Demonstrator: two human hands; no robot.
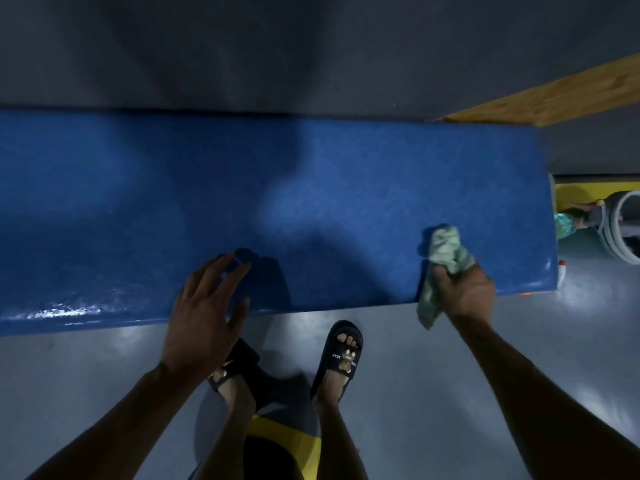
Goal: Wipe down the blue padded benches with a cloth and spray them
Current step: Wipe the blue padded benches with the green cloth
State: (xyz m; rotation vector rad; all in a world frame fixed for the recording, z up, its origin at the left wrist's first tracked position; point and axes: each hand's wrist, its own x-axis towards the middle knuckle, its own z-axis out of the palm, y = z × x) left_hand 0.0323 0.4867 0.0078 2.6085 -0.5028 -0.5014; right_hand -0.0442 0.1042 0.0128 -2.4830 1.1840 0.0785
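Note:
A long blue padded bench (311,188) runs across the head view, its right end near the right side. My right hand (465,292) grips a crumpled pale green cloth (445,251) near the front edge at the bench's right end; part of the cloth hangs down over the edge. My left hand (204,313) hovers over the front edge near the middle with its fingers spread and nothing in it. Just past the bench's right end a white spray bottle (561,277) with a red top peeks out, mostly hidden.
My feet in dark sandals (343,358) stand on the grey floor (86,393) close to the bench. A wooden board (554,95) slants at the upper right. Coiled grey hose (623,230) and a yellow surface (588,192) lie beyond the bench's right end.

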